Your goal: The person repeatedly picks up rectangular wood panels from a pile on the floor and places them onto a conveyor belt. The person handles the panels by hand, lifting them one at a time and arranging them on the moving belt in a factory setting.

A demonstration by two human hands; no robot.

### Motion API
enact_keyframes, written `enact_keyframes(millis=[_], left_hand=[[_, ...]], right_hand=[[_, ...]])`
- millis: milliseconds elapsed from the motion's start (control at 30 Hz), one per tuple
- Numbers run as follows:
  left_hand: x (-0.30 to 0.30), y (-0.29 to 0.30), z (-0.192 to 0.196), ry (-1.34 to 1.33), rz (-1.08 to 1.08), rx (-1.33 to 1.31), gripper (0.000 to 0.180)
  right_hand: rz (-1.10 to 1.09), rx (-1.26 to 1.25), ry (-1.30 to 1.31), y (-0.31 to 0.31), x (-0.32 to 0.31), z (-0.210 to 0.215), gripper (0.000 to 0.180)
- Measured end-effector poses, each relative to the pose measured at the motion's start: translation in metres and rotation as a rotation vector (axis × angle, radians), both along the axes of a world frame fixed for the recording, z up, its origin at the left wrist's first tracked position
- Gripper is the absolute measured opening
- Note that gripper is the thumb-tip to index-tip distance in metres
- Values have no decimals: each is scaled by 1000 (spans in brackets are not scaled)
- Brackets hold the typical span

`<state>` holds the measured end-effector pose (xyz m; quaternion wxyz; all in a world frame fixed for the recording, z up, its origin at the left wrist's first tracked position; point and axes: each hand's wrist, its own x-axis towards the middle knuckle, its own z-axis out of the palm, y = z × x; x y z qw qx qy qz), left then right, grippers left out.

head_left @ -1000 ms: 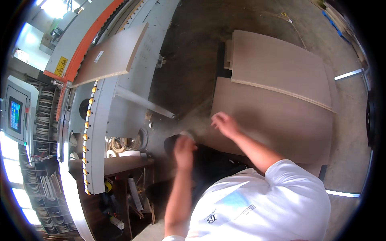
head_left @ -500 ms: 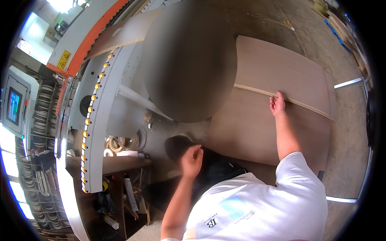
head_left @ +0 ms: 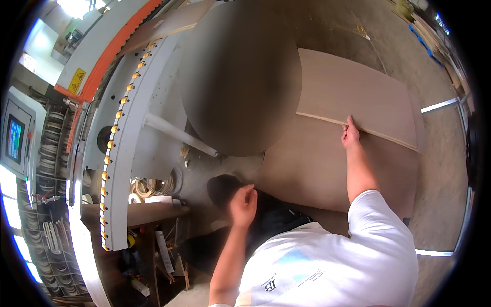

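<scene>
My right hand (head_left: 350, 134) grips the near edge of a brown-faced board (head_left: 358, 94), thumb on top and fingers curled at its pale raw edge. This board lies on another large brown board (head_left: 332, 163) of the same look. My left hand (head_left: 243, 206) hangs in front of my body, fingers curled in, with nothing visible in it. A large grey blurred oval hides the middle of the scene, including the left end of the gripped board.
On the left stands an orange-and-grey machine (head_left: 89, 69) with a row of yellow rollers (head_left: 116, 121). Another board (head_left: 171, 23) rests at its far end. A control screen (head_left: 15, 137), a rack of edging coils (head_left: 47, 148) and a wooden tool shelf (head_left: 135, 217) are nearby.
The board at the machine has moved farther away along the rollers, baring more of them. My view has shifted slightly. My right hand stays at the board's edge, and my left hand remains curled.
</scene>
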<state>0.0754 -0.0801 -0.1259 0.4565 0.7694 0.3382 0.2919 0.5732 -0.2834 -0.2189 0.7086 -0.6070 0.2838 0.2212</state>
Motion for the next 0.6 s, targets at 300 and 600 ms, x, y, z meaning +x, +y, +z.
enact_keyframes(millis=[300,600], left_hand=[[-3,-3,6,15,18,-39,15],[81,-26,-16,-184,-119,-1300,62]], right_hand=[[22,129,28,-14,-35,5,47],[184,187,241,15,-186,17,50]])
